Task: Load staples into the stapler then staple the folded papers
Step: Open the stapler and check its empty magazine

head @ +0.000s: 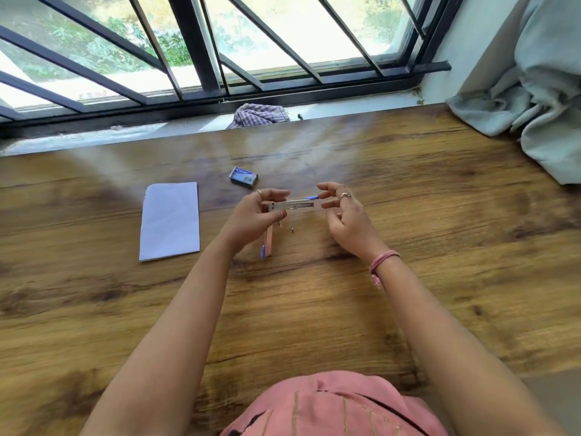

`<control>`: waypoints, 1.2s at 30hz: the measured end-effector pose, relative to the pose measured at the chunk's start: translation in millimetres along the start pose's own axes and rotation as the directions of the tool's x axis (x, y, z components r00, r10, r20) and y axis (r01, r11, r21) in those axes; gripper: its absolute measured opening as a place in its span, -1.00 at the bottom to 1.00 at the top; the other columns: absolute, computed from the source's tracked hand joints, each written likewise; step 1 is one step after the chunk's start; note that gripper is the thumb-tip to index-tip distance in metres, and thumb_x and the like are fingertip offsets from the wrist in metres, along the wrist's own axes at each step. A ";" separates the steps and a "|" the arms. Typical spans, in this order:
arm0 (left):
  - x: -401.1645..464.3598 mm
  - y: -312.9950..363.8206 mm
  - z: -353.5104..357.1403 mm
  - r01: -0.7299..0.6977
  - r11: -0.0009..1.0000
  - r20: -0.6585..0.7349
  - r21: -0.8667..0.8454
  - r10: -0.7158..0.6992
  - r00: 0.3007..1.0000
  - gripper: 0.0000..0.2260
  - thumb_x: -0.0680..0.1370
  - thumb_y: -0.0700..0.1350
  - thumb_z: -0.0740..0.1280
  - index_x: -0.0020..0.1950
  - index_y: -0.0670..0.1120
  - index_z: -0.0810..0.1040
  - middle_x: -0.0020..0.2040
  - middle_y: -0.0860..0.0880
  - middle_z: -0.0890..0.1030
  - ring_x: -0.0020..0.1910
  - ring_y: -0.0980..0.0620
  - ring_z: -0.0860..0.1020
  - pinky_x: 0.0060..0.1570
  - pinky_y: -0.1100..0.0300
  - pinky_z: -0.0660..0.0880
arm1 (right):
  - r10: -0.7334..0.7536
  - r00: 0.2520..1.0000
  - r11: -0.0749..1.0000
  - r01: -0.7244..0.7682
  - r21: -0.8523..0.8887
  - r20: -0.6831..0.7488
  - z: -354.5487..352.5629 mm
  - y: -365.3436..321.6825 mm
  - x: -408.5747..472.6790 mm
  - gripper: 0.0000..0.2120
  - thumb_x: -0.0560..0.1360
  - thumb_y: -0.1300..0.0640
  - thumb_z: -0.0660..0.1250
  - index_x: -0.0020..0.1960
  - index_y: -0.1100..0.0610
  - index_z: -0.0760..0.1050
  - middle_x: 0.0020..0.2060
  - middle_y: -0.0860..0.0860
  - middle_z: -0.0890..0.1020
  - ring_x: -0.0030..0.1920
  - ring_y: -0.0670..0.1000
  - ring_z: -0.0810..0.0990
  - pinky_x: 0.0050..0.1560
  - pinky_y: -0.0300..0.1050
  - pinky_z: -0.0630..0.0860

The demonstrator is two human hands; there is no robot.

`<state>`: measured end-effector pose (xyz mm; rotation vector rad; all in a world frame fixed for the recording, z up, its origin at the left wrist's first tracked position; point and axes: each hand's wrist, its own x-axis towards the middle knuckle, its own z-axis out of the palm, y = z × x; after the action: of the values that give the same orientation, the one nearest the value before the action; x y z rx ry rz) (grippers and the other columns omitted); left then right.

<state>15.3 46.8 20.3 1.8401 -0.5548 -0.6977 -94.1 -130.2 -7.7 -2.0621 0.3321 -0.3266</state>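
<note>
Between the two sets of fingers, held up off the wooden table [408, 215], sits the small silver metal stapler with blue plastic trim [294, 205], swung open so its steel magazine channel runs level from one hand to the other. The left hand [256, 215] has its fingers and thumb closed around the hinge end, and the pinkish base arm hangs down below that grip toward the tabletop, which I take to be the way of keeping the channel exposed for loading. The right hand [344, 215] is loosely open just past the blue tip, forefinger and thumb parted and hovering near the channel's far end; whether it pinches a strip of staples I cannot tell. Just beyond the left fingertips lies the little blue cardboard staple box [244, 176], close enough to reach without setting the stapler down. Well out past the left knuckles rests the folded white paper [171, 220], flat, creased and unstapled, seemingly waiting its turn. Under the hands a tiny metal bit [292, 229], perhaps a few loose staples, lies on the grained, glossy brown wood.
</note>
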 end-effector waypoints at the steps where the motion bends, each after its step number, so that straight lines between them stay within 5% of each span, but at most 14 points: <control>1: -0.6 0.0 0.1 0.050 0.993 -0.001 -0.111 -0.050 0.999 -0.67 0.48 -0.32 0.38 0.21 -0.09 0.53 0.07 -0.04 0.60 -0.09 0.07 0.58 -0.04 0.32 0.55 | 0.010 1.000 1.000 -0.010 0.012 0.000 -0.1 -0.5 -0.1 -0.57 0.48 0.39 0.16 0.30 0.09 0.37 0.11 0.06 0.49 0.04 -0.05 0.53 0.01 -0.36 0.47; 4: -1.1 1.2 2.8 0.181 0.855 -0.006 -0.486 -0.210 0.978 -0.74 0.47 -0.41 0.34 0.13 -0.20 0.52 -0.07 -0.15 0.58 -0.15 0.01 0.59 -0.11 0.29 0.58 | 0.061 0.998 0.993 -0.061 0.101 0.006 -0.3 -0.5 1.5 -0.58 0.51 0.34 0.22 0.33 0.08 0.36 0.16 0.03 0.49 0.04 -0.05 0.56 -0.03 -0.42 0.48; 7: 0.2 2.0 2.5 0.245 0.685 0.027 -0.687 -0.312 0.950 -0.77 0.49 -0.43 0.28 0.14 -0.31 0.50 -0.08 -0.22 0.59 -0.25 0.04 0.64 -0.20 0.31 0.58 | 0.103 0.993 0.958 -0.113 0.263 0.052 -1.6 -1.7 5.1 -0.62 0.54 0.25 0.27 0.28 -0.09 0.41 0.18 -0.03 0.53 0.05 -0.04 0.60 0.00 -0.24 0.55; 13: -0.9 -1.4 -0.6 0.409 0.430 0.245 -0.805 -0.387 0.889 -0.74 0.54 -0.35 0.23 0.22 -0.34 0.48 0.03 -0.24 0.60 -0.14 0.02 0.66 -0.11 0.29 0.59 | 0.129 0.984 0.840 -0.176 0.514 0.126 -3.4 -9.7 12.5 -0.72 0.53 0.25 0.30 0.19 -0.01 0.48 0.08 0.07 0.60 0.00 -0.07 0.63 -0.05 -0.24 0.57; 21: 0.2 -4.2 -3.3 0.530 0.262 0.403 -0.806 -0.413 0.817 -0.70 0.54 -0.28 0.26 0.25 -0.33 0.47 0.13 -0.29 0.59 -0.13 -0.02 0.68 -0.04 0.23 0.56 | 0.172 0.966 0.773 -0.254 0.581 0.193 0.3 -14.6 23.8 -0.75 0.54 0.25 0.28 0.20 0.08 0.50 -0.03 0.03 0.59 -0.07 -0.02 0.64 -0.04 -0.18 0.59; 24: -0.7 -3.7 -11.1 0.563 0.316 0.436 -0.763 -0.392 0.810 -0.65 0.49 -0.25 0.31 0.26 -0.32 0.49 0.17 -0.28 0.59 -0.06 -0.05 0.67 0.02 0.18 0.56 | 0.205 0.959 0.738 -0.284 0.612 0.197 1.5 -13.7 29.4 -0.80 0.51 0.28 0.30 0.12 0.15 0.54 -0.11 0.06 0.62 -0.16 -0.08 0.64 -0.08 -0.23 0.60; 28: -0.7 -4.1 -26.7 0.534 0.546 0.388 -0.645 -0.369 0.845 -0.69 0.48 -0.33 0.30 0.22 -0.23 0.55 0.08 -0.20 0.65 0.10 -0.13 0.62 0.05 0.12 0.57 | 0.270 0.954 0.739 -0.292 0.608 0.130 0.9 -11.0 36.0 -0.84 0.50 0.32 0.30 0.06 0.18 0.54 -0.19 0.04 0.64 -0.24 -0.10 0.65 -0.16 -0.25 0.61; 32: 5.0 -11.9 -37.6 0.383 0.764 0.219 -0.520 -0.314 0.924 -0.60 0.45 -0.46 0.32 0.26 -0.20 0.50 0.07 -0.16 0.63 -0.02 0.02 0.66 -0.02 0.24 0.59 | 0.376 0.926 0.700 -0.306 0.645 0.031 0.1 -6.5 34.7 -0.88 0.52 0.35 0.27 0.00 0.19 0.52 -0.24 0.04 0.59 -0.32 -0.13 0.64 -0.19 -0.27 0.61; 36: 12.0 -17.6 -35.3 0.182 0.924 0.037 -0.337 -0.181 0.983 -0.59 0.48 -0.36 0.36 0.31 -0.14 0.45 -0.03 -0.10 0.60 -0.06 0.03 0.59 0.05 0.20 0.54 | 0.445 0.892 0.712 -0.301 0.634 -0.076 -0.1 4.2 26.1 -0.90 0.52 0.33 0.29 -0.02 0.18 0.51 -0.23 0.05 0.55 -0.28 -0.13 0.60 -0.19 -0.31 0.59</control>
<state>49.2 68.4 11.5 1.5755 -0.2472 -0.8655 -70.4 -141.8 -8.9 -1.2736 0.6817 -0.3578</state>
